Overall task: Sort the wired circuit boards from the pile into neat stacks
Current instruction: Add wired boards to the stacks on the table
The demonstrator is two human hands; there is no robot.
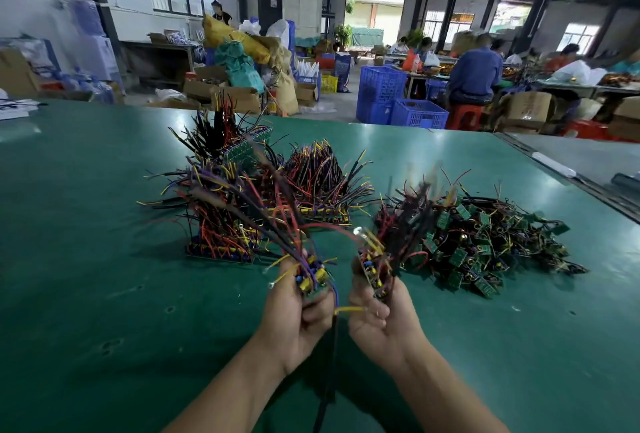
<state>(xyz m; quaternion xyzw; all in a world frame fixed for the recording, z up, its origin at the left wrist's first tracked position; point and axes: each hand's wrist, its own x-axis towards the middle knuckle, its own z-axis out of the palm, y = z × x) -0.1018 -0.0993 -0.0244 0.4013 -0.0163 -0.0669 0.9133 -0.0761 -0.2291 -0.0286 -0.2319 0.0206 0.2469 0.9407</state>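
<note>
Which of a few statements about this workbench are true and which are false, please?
1. The left hand and the right hand each grip wired boards. True.
2. Stacks of boards stand to the left of the loose pile. True.
3. The table has a red top. False: it is green.
4. The pile sits inside a box. False: it lies straight on the table.
5. Blue crates stand on the floor beyond the table. True.
</note>
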